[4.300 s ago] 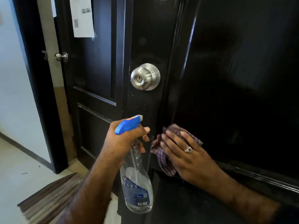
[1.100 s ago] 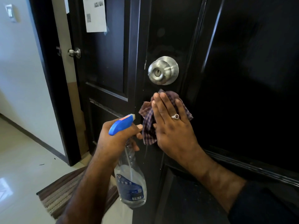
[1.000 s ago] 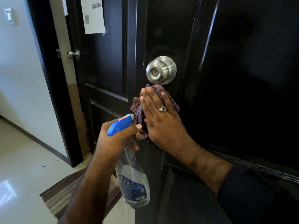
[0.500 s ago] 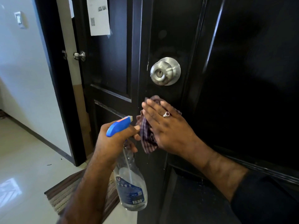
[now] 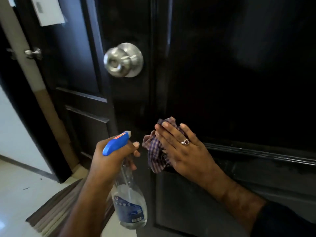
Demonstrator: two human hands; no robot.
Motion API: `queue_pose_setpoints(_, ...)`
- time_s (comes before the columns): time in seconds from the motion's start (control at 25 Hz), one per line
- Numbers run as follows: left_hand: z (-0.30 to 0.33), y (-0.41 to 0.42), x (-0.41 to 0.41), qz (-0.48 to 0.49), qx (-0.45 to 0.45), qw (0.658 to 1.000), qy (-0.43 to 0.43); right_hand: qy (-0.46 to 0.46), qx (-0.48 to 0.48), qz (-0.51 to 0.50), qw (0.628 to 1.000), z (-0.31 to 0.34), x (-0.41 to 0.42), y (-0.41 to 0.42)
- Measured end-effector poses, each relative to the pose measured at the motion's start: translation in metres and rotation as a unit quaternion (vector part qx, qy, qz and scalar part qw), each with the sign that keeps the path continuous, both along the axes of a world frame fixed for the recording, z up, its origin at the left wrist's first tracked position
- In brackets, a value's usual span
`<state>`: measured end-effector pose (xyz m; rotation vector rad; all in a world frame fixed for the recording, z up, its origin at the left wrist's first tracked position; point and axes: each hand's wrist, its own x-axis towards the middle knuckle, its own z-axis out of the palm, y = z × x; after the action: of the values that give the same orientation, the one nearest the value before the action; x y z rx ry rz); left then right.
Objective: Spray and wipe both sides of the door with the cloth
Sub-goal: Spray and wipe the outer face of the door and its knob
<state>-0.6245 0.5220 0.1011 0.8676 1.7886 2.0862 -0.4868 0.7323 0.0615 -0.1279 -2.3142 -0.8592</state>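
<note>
A glossy black panelled door (image 5: 230,74) fills most of the view, with a round steel knob (image 5: 123,60) near its left edge. My right hand (image 5: 181,149), wearing a ring, presses a checked purple cloth (image 5: 156,154) flat against the door well below the knob, fingers straight. My left hand (image 5: 111,158) grips a clear spray bottle (image 5: 129,206) by its blue trigger head (image 5: 116,142), nozzle facing the door, just left of the cloth.
A second black door (image 5: 73,65) stands behind at the left, with a small handle (image 5: 33,53) and a white paper (image 5: 49,12) taped to it. A striped doormat (image 5: 56,209) lies on the pale tiled floor (image 5: 15,190) at the lower left.
My right hand has slid the cloth down the door, away from the knob and slightly right. The left hand keeps the bottle in about the same place.
</note>
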Motion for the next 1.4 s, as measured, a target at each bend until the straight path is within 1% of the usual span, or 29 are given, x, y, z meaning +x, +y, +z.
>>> queue_pose_setpoints(0.12, -0.003, 0.034, 0.034, -0.069, -0.006, 0.998, 0.008, 0.041, -0.020, -0.026, 0.999, -0.012, 0.064, 0.029)
queue_pose_setpoints(0.28, -0.006, 0.086, 0.091, -0.149, -0.034, 0.988, 0.013, 0.098, -0.045, -0.102, 0.989, -0.030, 0.174, 0.072)
queue_pose_setpoints(0.4, -0.011, 0.126, 0.151, -0.203, -0.052, 0.977, 0.025, 0.159, -0.109, -0.133, 0.972, -0.038, 0.255, 0.103)
queue_pose_setpoints(0.44, -0.014, 0.137, 0.169, -0.214, -0.051, 0.975, 0.033, 0.205, -0.149, -0.118, 0.960, -0.043, 0.277, 0.110)
queue_pose_setpoints(0.48, -0.016, 0.146, 0.184, -0.222, -0.051, 0.973, 0.038, 0.264, -0.199, -0.093, 0.939, -0.047, 0.296, 0.114)
queue_pose_setpoints(0.52, -0.019, 0.153, 0.198, -0.229, -0.052, 0.971, 0.038, 0.336, -0.268, -0.058, 0.901, -0.051, 0.311, 0.115)
queue_pose_setpoints(0.56, -0.023, 0.158, 0.210, -0.234, -0.052, 0.970, 0.032, 0.422, -0.340, -0.035, 0.840, -0.055, 0.323, 0.112)
queue_pose_setpoints(0.6, -0.025, 0.161, 0.219, -0.241, -0.050, 0.969, 0.023, 0.500, -0.401, -0.005, 0.767, -0.061, 0.331, 0.108)
queue_pose_setpoints(0.64, -0.028, 0.161, 0.225, -0.248, -0.050, 0.967, 0.018, 0.560, -0.457, 0.035, 0.690, -0.066, 0.333, 0.101)
queue_pose_setpoints(0.68, -0.029, 0.162, 0.228, -0.252, -0.050, 0.966, 0.017, 0.606, -0.521, 0.086, 0.595, -0.073, 0.332, 0.092)
queue_pose_setpoints(0.72, -0.031, 0.160, 0.227, -0.251, -0.053, 0.966, 0.021, 0.623, -0.593, 0.161, 0.485, -0.083, 0.324, 0.079)
queue_pose_setpoints(0.76, -0.033, 0.160, 0.225, -0.248, -0.057, 0.967, 0.027, 0.609, -0.664, 0.251, 0.354, -0.095, 0.314, 0.068)
queue_pose_setpoints(0.8, -0.035, 0.159, 0.222, -0.247, -0.060, 0.967, 0.031, 0.520, -0.753, 0.292, 0.277, -0.085, 0.304, 0.052)
queue_pose_setpoints(0.84, -0.038, 0.158, 0.219, -0.248, -0.061, 0.966, 0.035, 0.515, -0.768, 0.290, 0.246, -0.092, 0.298, 0.049)
queue_pose_setpoints(0.88, -0.041, 0.157, 0.215, -0.253, -0.058, 0.965, 0.037, 0.522, -0.758, 0.338, 0.198, -0.102, 0.287, 0.043)
queue_pose_setpoints(0.92, -0.043, 0.158, 0.210, -0.264, -0.054, 0.962, 0.038, 0.529, -0.759, 0.368, 0.091, -0.105, 0.275, 0.036)
queue_pose_setpoints(0.96, -0.046, 0.160, 0.204, -0.280, -0.048, 0.958, 0.037, 0.557, -0.756, 0.324, 0.115, -0.099, 0.264, 0.032)
queue_pose_setpoints(1.0, -0.046, 0.164, 0.200, -0.292, -0.040, 0.955, 0.036, 0.544, -0.768, 0.310, 0.137, -0.085, 0.254, 0.022)
queue_pose_setpoints(1.04, -0.047, 0.168, 0.193, -0.304, -0.031, 0.952, 0.028, 0.552, -0.763, 0.302, 0.147, -0.081, 0.243, 0.015)
queue_pose_setpoints(1.08, -0.048, 0.171, 0.187, -0.319, -0.020, 0.947, 0.014, 0.575, -0.759, 0.268, 0.149, -0.077, 0.229, 0.012)
queue_pose_setpoints(1.12, -0.049, 0.173, 0.181, -0.333, -0.008, 0.943, 0.001, 0.589, -0.755, 0.241, 0.161, -0.072, 0.217, 0.007)
queue_pose_setpoints(1.16, -0.050, 0.175, 0.177, -0.346, 0.000, 0.938, -0.007, 0.584, -0.759, 0.234, 0.169, -0.065, 0.209, 0.001)
queue_pose_setpoints(1.2, -0.052, 0.176, 0.175, -0.356, 0.002, 0.934, -0.009, 0.589, -0.759, 0.223, 0.167, -0.060, 0.207, -0.002)
queue_pose_setpoints(1.24, -0.053, 0.178, 0.175, -0.365, 0.001, 0.931, -0.009, 0.589, -0.761, 0.208, 0.175, -0.060, 0.208, 0.000)
queue_pose_setpoints(1.28, -0.055, 0.180, 0.177, -0.372, -0.001, 0.928, -0.007, 0.588, -0.762, 0.196, 0.185, -0.059, 0.211, 0.001)
queue_pose_setpoints(1.4, -0.062, 0.189, 0.190, -0.388, -0.012, 0.921, 0.004, 0.581, -0.762, 0.158, 0.239, -0.047, 0.226, -0.002)
